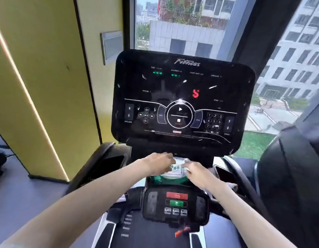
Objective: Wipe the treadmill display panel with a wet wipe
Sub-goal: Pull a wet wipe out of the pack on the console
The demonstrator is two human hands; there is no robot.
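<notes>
The treadmill display panel (182, 102) is a glossy black screen with lit green and red digits, white smudges and touch buttons. Below it, on the console shelf, lies a green and white pack of wet wipes (173, 173). My left hand (159, 162) rests on the pack's left side with its fingers curled over the top. My right hand (195, 171) touches the pack's right side, fingers bent at the white lid. No loose wipe is visible; the pack's opening is hidden by my fingers.
A lower control pad (175, 205) with a red and a green button sits in front of the pack. Black cup holders (113, 161) flank the shelf. A yellow wall (47, 77) stands left, a window (191, 24) behind, and a neighbouring machine (295, 176) right.
</notes>
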